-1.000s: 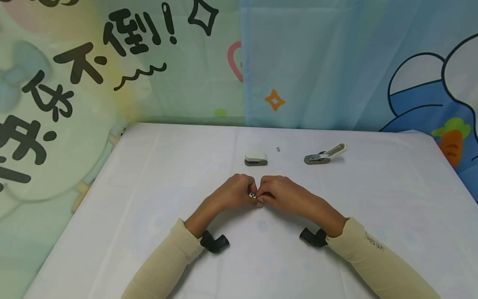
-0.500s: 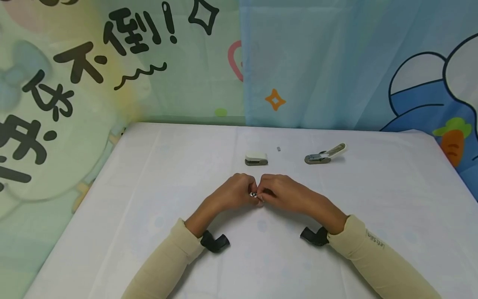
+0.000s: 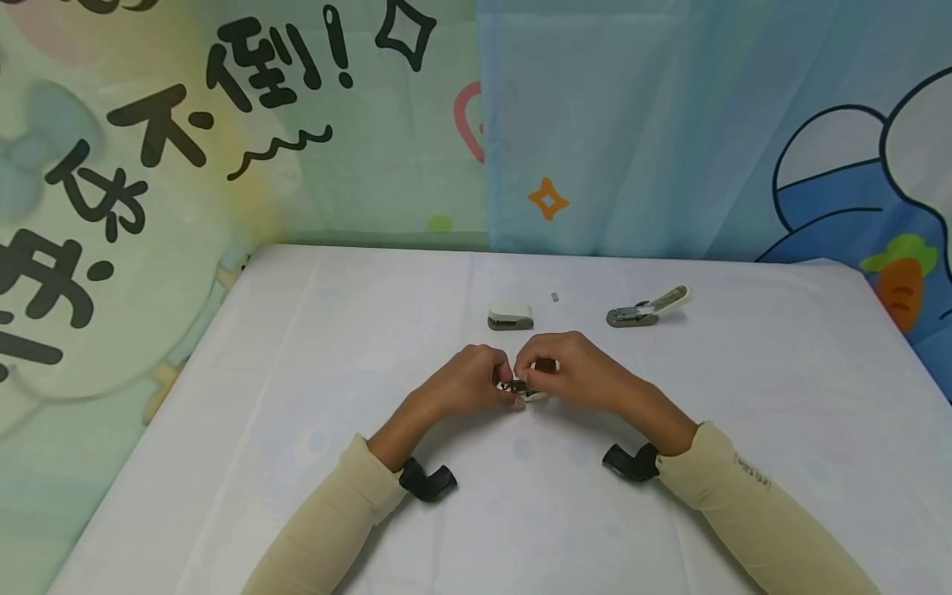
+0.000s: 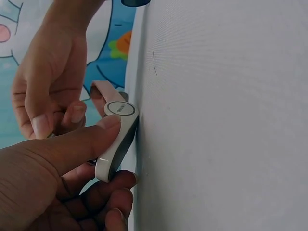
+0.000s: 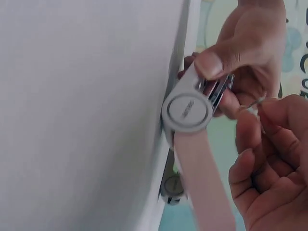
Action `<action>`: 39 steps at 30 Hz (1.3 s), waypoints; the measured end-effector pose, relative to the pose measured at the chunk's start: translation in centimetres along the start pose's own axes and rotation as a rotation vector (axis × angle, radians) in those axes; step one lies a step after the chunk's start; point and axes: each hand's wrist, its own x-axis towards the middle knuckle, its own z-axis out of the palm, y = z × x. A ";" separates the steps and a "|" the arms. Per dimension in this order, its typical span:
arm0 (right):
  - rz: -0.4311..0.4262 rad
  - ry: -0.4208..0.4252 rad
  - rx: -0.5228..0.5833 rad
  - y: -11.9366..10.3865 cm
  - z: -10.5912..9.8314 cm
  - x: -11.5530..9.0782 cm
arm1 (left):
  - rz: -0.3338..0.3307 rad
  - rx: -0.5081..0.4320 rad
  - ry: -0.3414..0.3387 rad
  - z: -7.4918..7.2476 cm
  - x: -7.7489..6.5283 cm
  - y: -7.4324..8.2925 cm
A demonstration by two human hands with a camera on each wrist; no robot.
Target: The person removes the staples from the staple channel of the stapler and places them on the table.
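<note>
"Stapler (image 4: 123, 133), which way?"
"Long axis left to right. Hinge (image 4: 120, 109) toward the person's right, top arm (image 5: 199, 178) flipped open, leaning back past it."
"Where?"
"In the left hand (image 3: 476, 380), mid-table, fingers curled round the other end, thumb on its side. Can't tell if it touches the cloth (image 3: 297, 339)."
"Right hand (image 3: 578, 368)?"
"Just beside it, thumb and fingertip pinching. Right wrist view shows a thin sliver (image 5: 253, 103) there; head view doesn't. Round hinge label (image 5: 186, 110): wrist views only."
"Rest?"
"Cloth's white. Past the hands, closed stapler (image 3: 510, 317), grey bit (image 3: 554, 297), opened stapler (image 3: 632, 315) rightmost. Cartoon curtain (image 3: 632, 107) behind, Chinese lettering (image 3: 154, 136) left."
</note>
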 end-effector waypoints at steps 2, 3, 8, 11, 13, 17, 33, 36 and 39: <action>0.017 0.032 0.048 0.2 -0.2 -0.1 | -0.006 -0.007 -0.002 0.0 0.0 0.0; 0.033 0.042 0.069 0.2 -0.3 -0.1 | -0.007 -0.008 -0.001 0.0 0.0 -0.1; 0.121 0.062 0.150 0.7 -0.9 -0.3 | -0.002 -0.006 0.004 0.0 0.1 -0.1; 0.150 0.075 0.170 1.0 -1.4 -0.4 | 0.013 -0.003 0.011 0.0 0.1 0.0; 0.165 0.078 0.177 1.3 -1.7 -0.5 | 0.016 -0.004 0.013 0.0 0.1 0.0; 0.209 0.093 0.085 2.3 -2.6 -0.7 | 0.016 -0.004 0.007 0.1 0.3 0.1; 0.203 -0.066 -0.385 6.8 -6.1 2.5 | 0.022 0.016 0.003 0.4 0.3 0.0; 0.216 -0.099 -0.412 7.1 -6.1 3.0 | 0.018 0.012 0.008 0.3 0.1 0.0; 0.244 -0.115 -0.446 7.2 -6.2 3.2 | 0.010 0.010 0.007 0.2 0.0 0.0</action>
